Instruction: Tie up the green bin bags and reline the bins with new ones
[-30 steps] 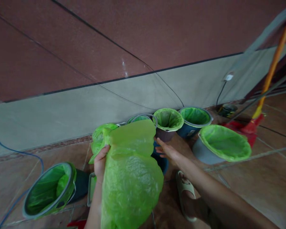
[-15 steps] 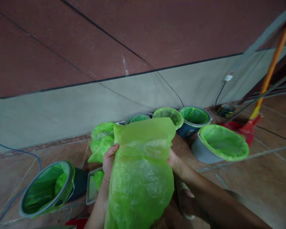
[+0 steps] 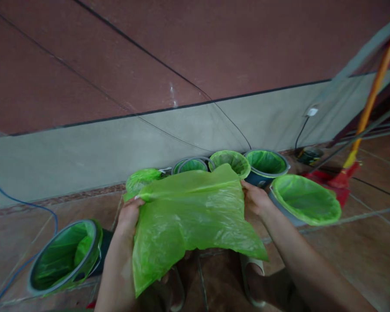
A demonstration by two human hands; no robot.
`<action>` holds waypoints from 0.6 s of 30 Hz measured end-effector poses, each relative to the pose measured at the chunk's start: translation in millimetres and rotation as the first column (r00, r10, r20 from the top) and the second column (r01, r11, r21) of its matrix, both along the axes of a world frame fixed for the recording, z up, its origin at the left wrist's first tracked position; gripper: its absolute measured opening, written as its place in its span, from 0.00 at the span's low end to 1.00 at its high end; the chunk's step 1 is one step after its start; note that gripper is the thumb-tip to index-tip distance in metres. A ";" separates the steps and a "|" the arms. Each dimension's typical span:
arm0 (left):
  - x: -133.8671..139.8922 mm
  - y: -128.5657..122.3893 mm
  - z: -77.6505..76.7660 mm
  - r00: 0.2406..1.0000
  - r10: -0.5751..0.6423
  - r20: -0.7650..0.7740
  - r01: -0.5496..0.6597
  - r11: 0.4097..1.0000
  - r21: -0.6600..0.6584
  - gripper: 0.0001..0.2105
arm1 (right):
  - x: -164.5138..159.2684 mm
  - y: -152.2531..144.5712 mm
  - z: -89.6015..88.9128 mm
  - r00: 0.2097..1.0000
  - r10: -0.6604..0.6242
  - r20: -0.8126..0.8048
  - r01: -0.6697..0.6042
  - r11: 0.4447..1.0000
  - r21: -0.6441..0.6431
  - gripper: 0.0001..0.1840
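Note:
A green plastic bag (image 3: 195, 212) hangs stretched between my two hands, its lower edge loose above the tiles. My left hand (image 3: 129, 214) pinches its upper left corner, the thumb over the plastic. On the other side my right hand (image 3: 255, 197) grips the upper right edge; its fingertips are partly behind the bag. Just beyond the bag, a bundle of green plastic (image 3: 143, 178) lies by the wall, partly covered. Close to my left forearm is a tilted bucket (image 3: 94, 225) with a green liner and some green plastic inside.
Along the wall stand a lined bin (image 3: 230, 162), a dark lined bucket (image 3: 263, 180) and another lined bucket (image 3: 190, 164). A grey lined bucket (image 3: 281, 203) is at right, near a red dustpan (image 3: 341, 184) with a yellow-orange handle. A blue cable (image 3: 53, 216) crosses the floor at left.
My hands have moved apart, spreading the bag wider. Its lower part has swung up and off to the right, uncovering the floor and my feet.

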State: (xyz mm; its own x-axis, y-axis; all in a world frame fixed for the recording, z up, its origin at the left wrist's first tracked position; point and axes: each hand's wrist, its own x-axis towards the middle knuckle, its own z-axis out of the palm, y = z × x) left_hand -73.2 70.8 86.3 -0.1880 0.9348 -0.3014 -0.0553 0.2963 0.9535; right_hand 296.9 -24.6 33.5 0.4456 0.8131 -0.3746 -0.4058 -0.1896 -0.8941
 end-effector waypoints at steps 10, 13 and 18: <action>19.7 -3.5 -5.9 0.958 -0.282 0.061 0.277 0.958 0.070 0.14 | 14.5 -5.4 5.3 0.974 -0.184 0.133 0.178 0.982 0.058 0.23; 24.4 -5.0 -4.1 0.949 -0.306 0.071 0.297 0.948 0.114 0.19 | 17.3 -4.6 4.3 0.967 -0.221 0.128 0.208 0.972 0.108 0.39; 36.4 -6.2 -6.8 0.975 -0.203 0.093 0.195 0.976 0.093 0.26 | 18.4 -3.4 -0.1 0.958 -0.173 0.231 0.135 0.976 0.171 0.37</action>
State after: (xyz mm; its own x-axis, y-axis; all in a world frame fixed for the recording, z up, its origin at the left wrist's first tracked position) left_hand -36.8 64.6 79.5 0.0320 0.9728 -0.2294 -0.1005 0.2315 0.9676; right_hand 315.3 -28.0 33.5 0.6316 0.7664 -0.1168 -0.1860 0.0035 -0.9825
